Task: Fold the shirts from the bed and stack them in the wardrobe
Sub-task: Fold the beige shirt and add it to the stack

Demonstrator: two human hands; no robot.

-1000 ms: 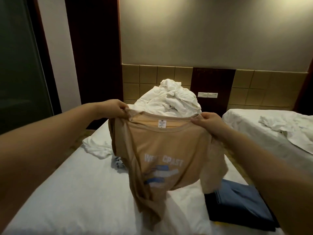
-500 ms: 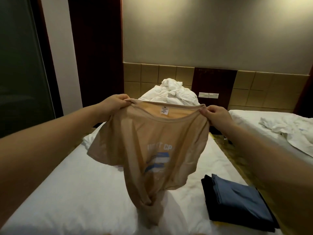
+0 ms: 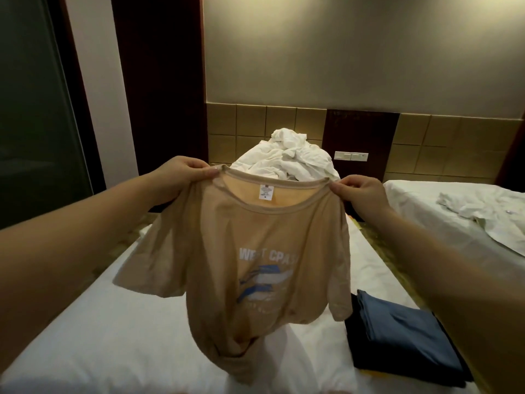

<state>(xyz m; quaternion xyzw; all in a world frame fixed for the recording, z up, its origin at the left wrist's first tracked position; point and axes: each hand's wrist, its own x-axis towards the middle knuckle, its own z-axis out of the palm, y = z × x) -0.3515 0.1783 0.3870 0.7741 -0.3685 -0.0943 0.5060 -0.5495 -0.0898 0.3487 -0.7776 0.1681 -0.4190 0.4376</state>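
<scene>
I hold the tan shirt up in front of me by its 2 shoulders, above the white bed. My left hand pinches the left shoulder seam just beside the collar, fingers curled over the cloth. My right hand pinches the right shoulder the same way, thumb and fingers closed on the fabric. The collar sags between my hands, and a white label shows inside the neck. The chest bears pale lettering above a blue and white print. Both short sleeves hang out to the sides, and the bunched lower hem touches the sheet near me.

On the bed to the right of the shirt lies a folded blue garment on top of a folded dark garment; the shirt's right sleeve hangs just beside them. At the far end of the bed sits a heap of crumpled white bedding against the tiled headboard wall. A wall switch is mounted on a dark panel to the right of that heap. Farther right stands a second bed with a rumpled white cloth on it.
</scene>
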